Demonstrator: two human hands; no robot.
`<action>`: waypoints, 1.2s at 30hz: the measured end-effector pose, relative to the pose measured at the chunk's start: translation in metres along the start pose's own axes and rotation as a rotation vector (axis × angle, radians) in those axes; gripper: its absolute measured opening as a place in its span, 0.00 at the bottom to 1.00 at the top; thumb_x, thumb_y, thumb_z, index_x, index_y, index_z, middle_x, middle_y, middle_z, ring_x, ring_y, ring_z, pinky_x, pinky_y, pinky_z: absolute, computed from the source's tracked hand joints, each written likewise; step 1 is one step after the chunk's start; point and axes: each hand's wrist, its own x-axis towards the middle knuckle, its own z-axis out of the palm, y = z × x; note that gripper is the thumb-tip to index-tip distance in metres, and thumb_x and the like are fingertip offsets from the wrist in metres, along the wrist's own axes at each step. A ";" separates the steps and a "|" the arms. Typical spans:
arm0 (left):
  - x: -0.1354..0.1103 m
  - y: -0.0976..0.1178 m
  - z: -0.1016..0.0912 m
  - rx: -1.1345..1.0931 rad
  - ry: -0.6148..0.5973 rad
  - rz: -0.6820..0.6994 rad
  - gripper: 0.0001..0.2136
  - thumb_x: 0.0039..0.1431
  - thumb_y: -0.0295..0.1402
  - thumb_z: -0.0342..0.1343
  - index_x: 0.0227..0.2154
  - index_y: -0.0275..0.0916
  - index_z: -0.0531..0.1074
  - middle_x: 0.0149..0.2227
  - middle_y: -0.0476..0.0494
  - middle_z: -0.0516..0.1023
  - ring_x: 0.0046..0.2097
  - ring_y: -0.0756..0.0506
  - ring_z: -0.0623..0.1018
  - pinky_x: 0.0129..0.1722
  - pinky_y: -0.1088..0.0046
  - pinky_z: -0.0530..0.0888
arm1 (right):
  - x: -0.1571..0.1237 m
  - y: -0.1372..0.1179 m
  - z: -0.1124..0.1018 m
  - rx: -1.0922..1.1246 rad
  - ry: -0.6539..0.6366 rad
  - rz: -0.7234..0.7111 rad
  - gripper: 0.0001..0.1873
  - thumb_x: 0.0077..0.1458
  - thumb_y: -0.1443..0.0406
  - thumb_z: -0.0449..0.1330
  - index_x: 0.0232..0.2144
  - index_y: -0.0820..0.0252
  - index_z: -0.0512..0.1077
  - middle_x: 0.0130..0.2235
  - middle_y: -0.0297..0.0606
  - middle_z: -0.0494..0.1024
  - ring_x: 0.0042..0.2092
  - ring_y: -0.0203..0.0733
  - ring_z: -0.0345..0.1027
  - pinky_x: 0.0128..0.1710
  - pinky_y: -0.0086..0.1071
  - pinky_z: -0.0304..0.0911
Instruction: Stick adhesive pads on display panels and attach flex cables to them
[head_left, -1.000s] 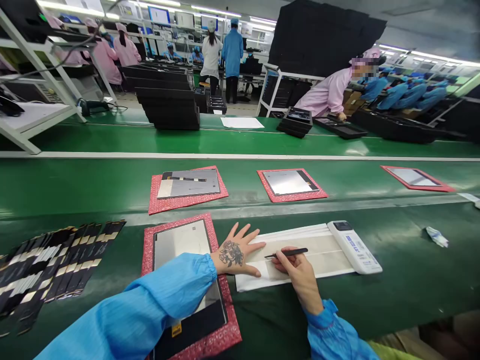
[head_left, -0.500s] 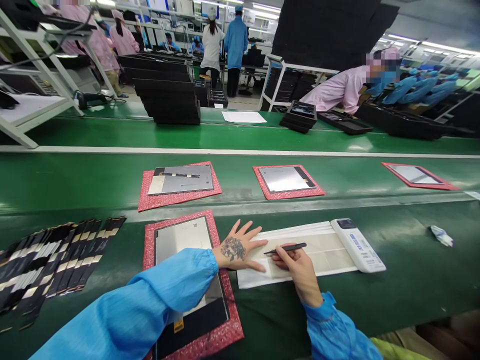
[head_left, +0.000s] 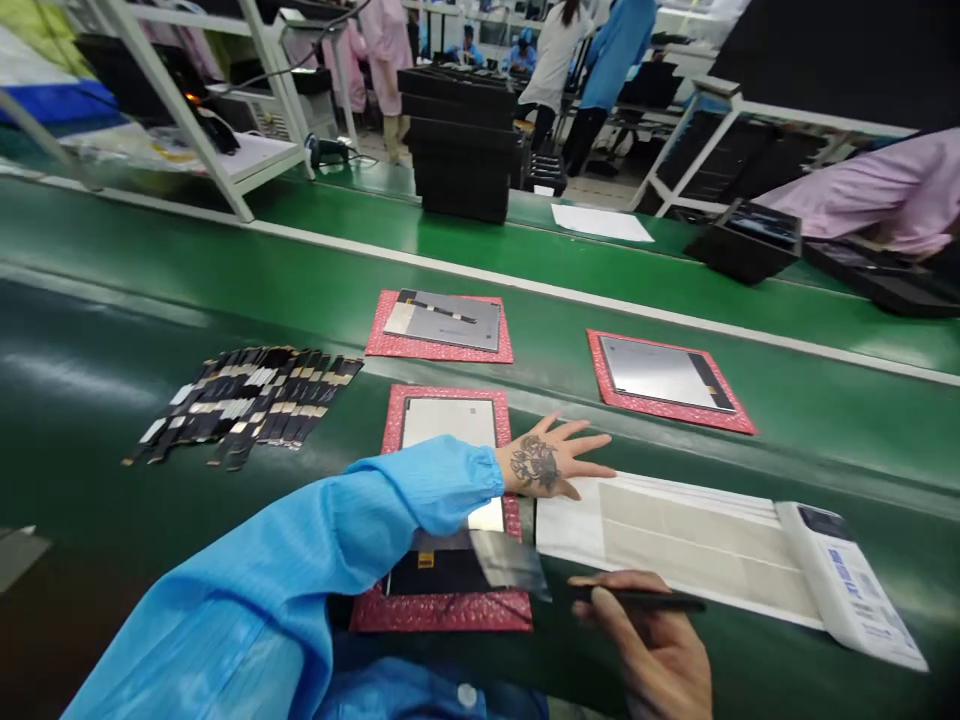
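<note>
My left hand [head_left: 553,458] has its fingers spread, palm down, at the left end of a white sheet with beige strips [head_left: 697,545]. Its blue sleeve crosses a display panel [head_left: 450,420] that lies on a red bubble-wrap sheet [head_left: 442,612]. Black tweezers [head_left: 660,600] are gripped in my right hand [head_left: 660,645], below the strip sheet. A clear film piece [head_left: 514,562] shows over the panel's dark lower end, close to the tweezer tips; whether they touch is unclear. A white device with blue print [head_left: 855,585] sits at the sheet's right end.
Dark flex cables [head_left: 255,400] lie in a pile at left. Farther back on the green bench are a panel with a cable [head_left: 450,322] and another panel [head_left: 660,372], both on red wrap. Black trays [head_left: 465,150] stand behind, with co-workers beyond.
The view has swung left and down. My right hand has moved off the strip sheet toward me with the tweezers. Clear film now shows over the panel's lower end. My left hand stays spread.
</note>
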 end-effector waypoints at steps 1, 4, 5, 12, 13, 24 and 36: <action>-0.017 0.003 -0.005 -0.077 0.118 -0.056 0.20 0.56 0.34 0.60 0.53 0.47 0.72 0.64 0.43 0.63 0.66 0.37 0.60 0.65 0.60 0.55 | 0.004 0.001 0.001 0.007 0.001 0.045 0.18 0.33 0.53 0.74 0.24 0.53 0.74 0.27 0.36 0.80 0.25 0.43 0.73 0.27 0.33 0.74; -0.083 0.014 -0.012 -0.340 0.363 -0.378 0.10 0.63 0.40 0.52 0.38 0.42 0.75 0.40 0.41 0.80 0.43 0.44 0.78 0.43 0.68 0.74 | 0.013 0.010 0.004 0.056 -0.008 0.102 0.19 0.31 0.54 0.75 0.23 0.55 0.74 0.26 0.36 0.80 0.24 0.41 0.73 0.24 0.30 0.72; -0.107 0.017 -0.010 -0.399 0.356 -0.465 0.13 0.63 0.44 0.49 0.33 0.41 0.73 0.30 0.44 0.79 0.33 0.46 0.77 0.33 0.70 0.73 | 0.013 0.013 0.004 0.070 -0.010 0.105 0.19 0.31 0.54 0.75 0.24 0.55 0.74 0.26 0.36 0.80 0.24 0.41 0.73 0.25 0.30 0.73; -0.196 0.039 0.024 -1.269 0.204 -0.881 0.28 0.43 0.62 0.58 0.28 0.39 0.62 0.19 0.54 0.70 0.14 0.56 0.62 0.11 0.81 0.54 | 0.000 0.017 0.016 0.080 -0.021 0.074 0.19 0.31 0.55 0.75 0.25 0.55 0.74 0.28 0.36 0.82 0.25 0.40 0.75 0.26 0.27 0.73; -0.196 0.041 0.026 -1.334 0.213 -0.884 0.28 0.41 0.61 0.60 0.28 0.39 0.63 0.19 0.53 0.70 0.15 0.56 0.63 0.11 0.81 0.55 | -0.001 0.017 0.017 0.072 -0.034 0.066 0.19 0.31 0.55 0.75 0.25 0.55 0.74 0.28 0.37 0.82 0.25 0.42 0.75 0.25 0.28 0.74; -0.203 0.045 0.034 -1.298 0.400 -0.864 0.19 0.43 0.47 0.65 0.24 0.37 0.66 0.17 0.53 0.68 0.19 0.53 0.67 0.17 0.79 0.66 | 0.005 0.030 0.018 -0.022 -0.036 0.041 0.19 0.36 0.56 0.74 0.28 0.58 0.74 0.24 0.36 0.80 0.24 0.41 0.74 0.26 0.30 0.74; -0.201 0.044 0.043 -0.649 0.348 -0.885 0.13 0.53 0.43 0.51 0.22 0.39 0.67 0.18 0.54 0.66 0.18 0.53 0.64 0.16 0.80 0.60 | 0.007 0.056 0.024 -0.095 -0.076 0.003 0.19 0.45 0.50 0.68 0.31 0.55 0.70 0.24 0.34 0.79 0.27 0.45 0.76 0.28 0.35 0.73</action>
